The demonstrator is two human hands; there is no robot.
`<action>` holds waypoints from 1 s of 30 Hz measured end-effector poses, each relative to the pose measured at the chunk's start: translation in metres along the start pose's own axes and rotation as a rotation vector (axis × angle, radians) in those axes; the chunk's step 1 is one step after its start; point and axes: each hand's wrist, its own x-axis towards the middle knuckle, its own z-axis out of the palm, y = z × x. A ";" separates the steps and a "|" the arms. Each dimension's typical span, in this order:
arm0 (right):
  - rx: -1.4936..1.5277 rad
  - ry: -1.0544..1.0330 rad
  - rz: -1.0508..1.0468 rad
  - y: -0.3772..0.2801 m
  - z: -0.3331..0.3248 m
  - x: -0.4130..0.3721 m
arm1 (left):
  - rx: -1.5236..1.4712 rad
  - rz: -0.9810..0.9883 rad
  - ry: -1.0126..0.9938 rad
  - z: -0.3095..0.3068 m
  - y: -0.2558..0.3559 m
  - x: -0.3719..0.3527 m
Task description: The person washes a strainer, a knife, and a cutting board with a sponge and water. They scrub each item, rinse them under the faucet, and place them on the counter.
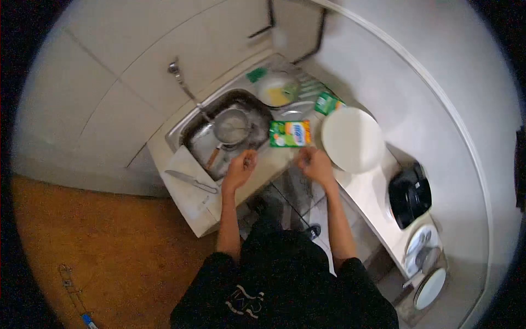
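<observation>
My left hand point(242, 165) is over the front edge of the sink point(189, 137), its fingers curled in; whatever they may hold is hidden. My right hand point(316, 164) hovers at the counter's front edge, just below a green and orange packet point(290, 134). Its fingers are bent together and slightly blurred, and I cannot make out anything in them. The packet lies flat on the counter, apart from both hands. In the sink sits a round strainer or small pan point(231, 126) with a brown handle point(214, 157).
A knife point(192, 181) lies on a white board point(189, 197) left of the sink. Behind are a bowl with something yellow point(278, 90), a green scouring pad point(256, 74) and another green packet point(329, 103). To the right stand a large white plate point(352, 140), a black appliance point(410, 194) and stacked dishes point(430, 289).
</observation>
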 end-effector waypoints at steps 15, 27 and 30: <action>-0.569 -0.438 -0.302 0.041 0.320 0.079 | 0.310 -0.496 0.576 -0.165 -0.086 -0.101; -0.801 -0.774 -0.363 0.014 0.325 0.100 | 0.139 -0.658 0.610 -0.135 -0.090 -0.081; -0.803 -0.577 -0.368 0.032 0.304 0.117 | -0.087 -0.318 0.641 -0.120 -0.164 -0.038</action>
